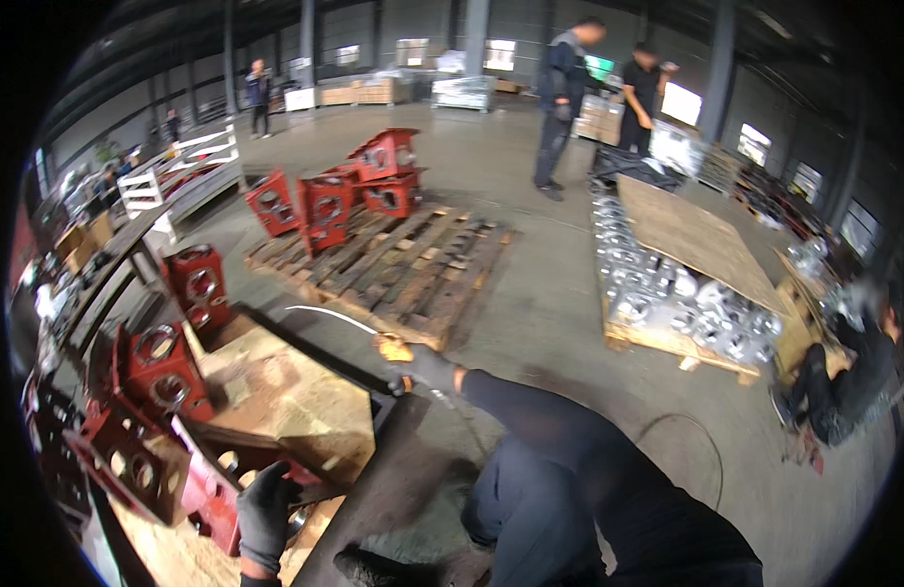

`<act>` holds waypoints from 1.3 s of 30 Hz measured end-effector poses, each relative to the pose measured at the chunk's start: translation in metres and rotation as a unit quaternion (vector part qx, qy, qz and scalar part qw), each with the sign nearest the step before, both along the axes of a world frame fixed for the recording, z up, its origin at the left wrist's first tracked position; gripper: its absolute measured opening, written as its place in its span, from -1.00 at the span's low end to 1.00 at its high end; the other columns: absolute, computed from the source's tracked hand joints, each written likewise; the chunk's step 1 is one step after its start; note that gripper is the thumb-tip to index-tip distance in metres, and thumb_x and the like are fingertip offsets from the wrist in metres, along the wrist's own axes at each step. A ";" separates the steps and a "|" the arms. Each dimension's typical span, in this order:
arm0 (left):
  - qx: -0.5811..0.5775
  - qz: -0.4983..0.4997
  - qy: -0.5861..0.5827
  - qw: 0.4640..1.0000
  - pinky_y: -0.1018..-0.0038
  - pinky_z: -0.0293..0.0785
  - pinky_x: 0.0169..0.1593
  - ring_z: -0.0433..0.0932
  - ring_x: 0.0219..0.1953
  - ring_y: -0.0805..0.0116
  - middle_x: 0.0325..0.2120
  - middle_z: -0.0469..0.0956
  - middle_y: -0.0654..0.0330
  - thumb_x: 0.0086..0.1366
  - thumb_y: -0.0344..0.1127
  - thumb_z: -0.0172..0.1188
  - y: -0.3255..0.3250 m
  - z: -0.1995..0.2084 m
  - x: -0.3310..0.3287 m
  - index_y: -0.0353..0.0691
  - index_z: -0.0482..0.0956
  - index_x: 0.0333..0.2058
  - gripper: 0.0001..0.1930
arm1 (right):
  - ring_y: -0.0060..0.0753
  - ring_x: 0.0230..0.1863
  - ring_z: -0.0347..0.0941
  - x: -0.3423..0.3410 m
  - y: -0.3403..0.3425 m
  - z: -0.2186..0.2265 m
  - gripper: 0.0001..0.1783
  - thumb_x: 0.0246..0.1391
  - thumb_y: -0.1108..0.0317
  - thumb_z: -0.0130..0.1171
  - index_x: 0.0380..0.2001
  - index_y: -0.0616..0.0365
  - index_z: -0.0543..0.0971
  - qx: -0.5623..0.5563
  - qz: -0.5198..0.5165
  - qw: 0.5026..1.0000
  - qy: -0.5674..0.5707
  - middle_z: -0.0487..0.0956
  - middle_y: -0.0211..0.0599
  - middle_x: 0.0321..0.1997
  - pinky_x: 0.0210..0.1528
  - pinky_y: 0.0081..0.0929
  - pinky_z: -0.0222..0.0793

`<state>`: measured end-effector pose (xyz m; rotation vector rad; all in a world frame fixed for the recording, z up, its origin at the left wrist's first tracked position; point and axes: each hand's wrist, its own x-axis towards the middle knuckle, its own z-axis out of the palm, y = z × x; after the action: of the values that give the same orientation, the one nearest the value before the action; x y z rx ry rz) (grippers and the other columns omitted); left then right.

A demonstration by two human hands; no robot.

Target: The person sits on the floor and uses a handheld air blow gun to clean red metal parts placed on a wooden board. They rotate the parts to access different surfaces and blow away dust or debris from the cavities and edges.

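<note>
My right hand (430,368), in a dark glove, is wrapped round an air blow gun with a yellow-orange body (393,346). Its long, thin pale nozzle (334,316) curves out to the left, above the edge of the bench. At lower left my gloved left hand (264,514) is closed on a red metal bracket (212,497) with round holes; part of its grip is hidden behind the fingers. Beside it are more red brackets (163,370), resting on and around a wooden board (286,391).
Ahead, a wooden pallet (403,269) carries several red brackets (325,205). A pallet of shiny metal parts (686,298) under a brown sheet stands to the right. A hose (711,440) loops over the floor. A person (843,367) sits at far right; two people stand behind.
</note>
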<state>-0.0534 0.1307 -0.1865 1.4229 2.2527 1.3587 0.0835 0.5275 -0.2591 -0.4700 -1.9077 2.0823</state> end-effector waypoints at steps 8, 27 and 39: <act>0.014 -0.003 0.023 1.000 0.40 0.61 -0.27 0.71 -0.38 0.23 -0.35 0.69 0.08 0.28 -0.50 0.18 0.005 0.008 0.005 -0.30 0.60 -0.02 -0.71 | -0.33 -0.43 0.65 0.013 0.019 -0.017 -0.72 0.35 0.24 0.14 -0.18 0.29 0.58 0.069 0.020 0.997 -0.041 0.67 -0.18 -0.43 -0.40 -0.41 0.55; -0.047 0.424 -0.041 0.904 0.39 0.49 -0.02 0.61 -0.12 0.18 -0.14 0.62 -0.10 0.31 0.08 0.29 -0.031 -0.018 -0.093 -0.53 0.47 0.08 -0.31 | -0.46 -0.51 0.60 0.019 0.006 0.005 -0.75 0.23 0.22 0.30 -0.30 0.21 0.59 0.107 0.156 0.966 -0.174 0.64 -0.30 -0.52 -0.41 -0.46 0.53; -0.065 0.375 -0.082 0.921 0.25 0.56 -0.18 0.67 -0.28 0.08 -0.32 0.67 -0.05 0.20 -0.13 0.29 -0.001 -0.025 -0.142 -0.37 0.53 -0.11 -0.57 | -0.43 -0.49 0.61 0.021 -0.008 0.018 -0.77 0.23 0.30 0.28 -0.22 0.27 0.56 0.062 0.146 0.967 -0.201 0.62 -0.28 -0.52 -0.39 -0.42 0.60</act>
<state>-0.1958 0.1300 -0.2119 0.3591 2.8194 1.3751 0.1046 0.5197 -0.2406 -0.6568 -2.4558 2.1489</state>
